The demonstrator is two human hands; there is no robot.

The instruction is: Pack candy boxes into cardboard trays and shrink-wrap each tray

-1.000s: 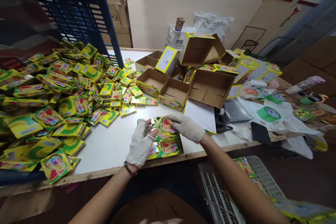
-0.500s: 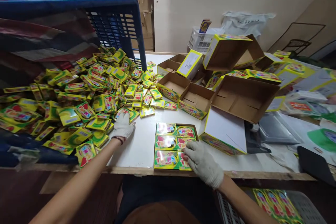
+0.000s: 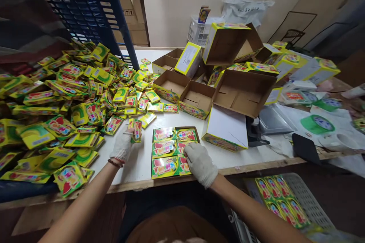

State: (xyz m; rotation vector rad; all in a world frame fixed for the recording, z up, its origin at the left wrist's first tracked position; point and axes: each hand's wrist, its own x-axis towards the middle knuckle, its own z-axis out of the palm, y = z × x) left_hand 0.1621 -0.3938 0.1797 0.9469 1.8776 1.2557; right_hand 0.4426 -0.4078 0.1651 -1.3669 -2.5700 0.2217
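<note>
Holding one small packet (image 3: 137, 131) pinched in its fingers, the gloved left hand (image 3: 122, 147) is over the bench (image 3: 137, 165), between a big heap of packets (image 3: 71, 115) and a shallow cardboard box (image 3: 197, 135). Whether the held packet touches the bench cannot be told. The shallow cardboard box lies at the bench's front edge, near the middle, and carries packets in three rows of two, printed faces up. The gloved right hand (image 3: 202, 164) rests at that box's right side, fingertips on the packets in the right column; whether it grips anything is hidden. The heap covers the left end of the bench, spreading from a blue crate (image 3: 123, 22) toward the middle. Behind the shallow cardboard box, toward the back edge, open cartons (image 3: 196, 100) stand piled together, their brown insides showing. A white basket (image 3: 196, 32) with a small blue box (image 3: 203, 14) at its top stands by the back edge. Below the front edge, to the right, a grey crate (image 3: 313, 193) holds packets too, in two rows of three.
</note>
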